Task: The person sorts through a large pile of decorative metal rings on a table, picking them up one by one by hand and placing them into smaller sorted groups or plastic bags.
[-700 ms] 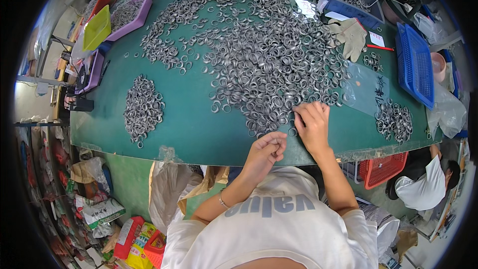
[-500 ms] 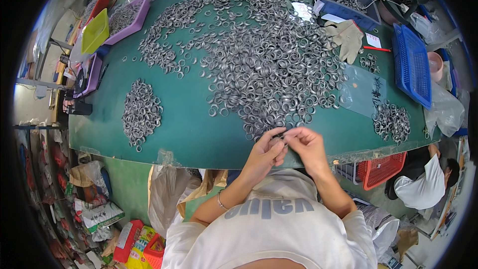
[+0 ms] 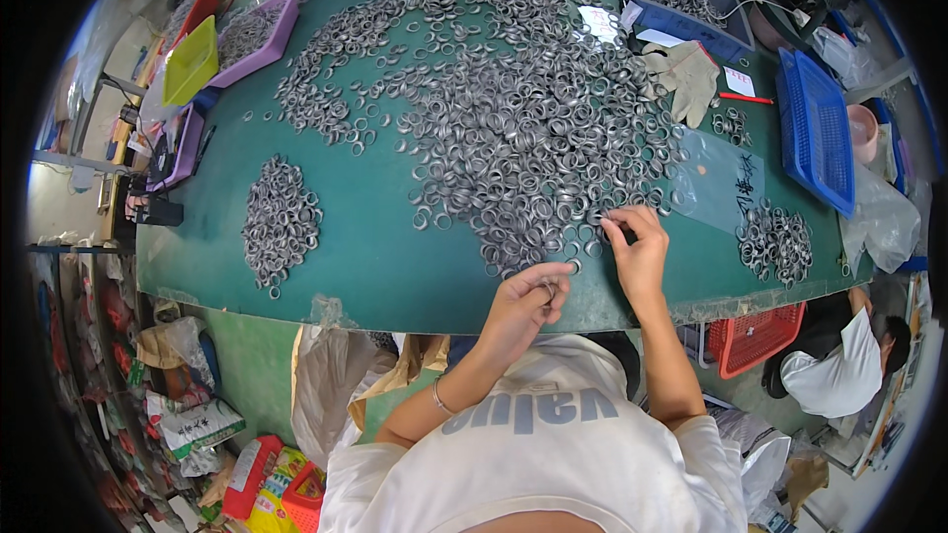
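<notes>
Standing by the green counter [image 3: 385, 262], I observe one person in a white shirt working bare-handed at its near edge. The left hand [image 3: 518, 308] is held just above that edge, palm inward, fingers curled and closed on a small grey ring [image 3: 549, 287]; whether more rings lie within the curl cannot be told. The right hand [image 3: 642, 255] is farther forward, apart from the left, its thumb and forefinger brought close together at the near right fringe of the main heap of rings [image 3: 533, 128]. Whether a ring sits between those fingertips cannot be determined from my position.

The main heap covers the middle of the counter and thins out toward the far left. A separate pile [image 3: 281, 227] lies to the left, and another pile [image 3: 777, 243] to the right, near the front edge. Beside the heap on the right are a clear plastic bag [image 3: 703, 183], a pale work glove [image 3: 694, 79], and a red pen [image 3: 746, 98] next to a white card [image 3: 739, 82].

Blue baskets [image 3: 818, 138] stand along the right side, tilted. At the far left, a lime-green tray [image 3: 191, 71] rests against a purple tray [image 3: 279, 38] holding small grey parts. Below the counter, at right, is a red basket [image 3: 758, 341].
</notes>
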{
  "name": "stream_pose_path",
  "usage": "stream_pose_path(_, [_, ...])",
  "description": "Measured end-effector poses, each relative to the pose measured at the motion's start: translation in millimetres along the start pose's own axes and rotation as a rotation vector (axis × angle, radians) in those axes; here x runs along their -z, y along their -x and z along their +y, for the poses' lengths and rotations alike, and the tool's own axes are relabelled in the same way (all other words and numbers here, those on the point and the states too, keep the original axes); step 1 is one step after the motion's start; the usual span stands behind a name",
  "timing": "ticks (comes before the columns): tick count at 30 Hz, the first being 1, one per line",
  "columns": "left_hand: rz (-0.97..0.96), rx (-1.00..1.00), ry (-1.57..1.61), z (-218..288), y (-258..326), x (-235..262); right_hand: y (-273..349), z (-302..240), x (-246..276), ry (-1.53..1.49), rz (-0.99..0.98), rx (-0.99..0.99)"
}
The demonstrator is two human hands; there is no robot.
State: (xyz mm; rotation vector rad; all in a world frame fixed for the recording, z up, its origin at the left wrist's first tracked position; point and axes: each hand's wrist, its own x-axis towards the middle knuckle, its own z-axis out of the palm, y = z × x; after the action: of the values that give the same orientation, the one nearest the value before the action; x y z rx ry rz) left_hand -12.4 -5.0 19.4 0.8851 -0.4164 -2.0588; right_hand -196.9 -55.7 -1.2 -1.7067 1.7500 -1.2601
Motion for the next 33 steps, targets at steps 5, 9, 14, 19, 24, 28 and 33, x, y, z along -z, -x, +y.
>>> stream_pose_path(5, [0.048,-0.004,0.122,-2,0,-2,10,-2,9,-0.2,-0.064,-0.202])
stream_pose_path(9, [0.07,0.013,0.017,-5,-2,-2,23,-31,17,-0.713,-0.307,-0.547])
stream_pose_path(14, [0.076,0.058,-0.141,3,-1,-18,41,-40,10,-0.482,-0.497,-0.311])
stream_pose_path(19, [0.066,0.097,0.008,9,0,-11,9,-33,8,-0.022,-0.081,-0.019])
stream_pose_path(24, [0.053,0.057,-0.019,8,1,-13,-6,-17,-1,0.303,-0.045,0.246])
stream_pose_path(28, [0.041,-0.046,-0.059,-7,-4,-3,2,-21,6,0.091,-0.027,0.101])
stream_pose_path(33, [0.036,0.006,0.026,-8,-9,-7,26,-43,12,-0.121,-0.142,0.312])
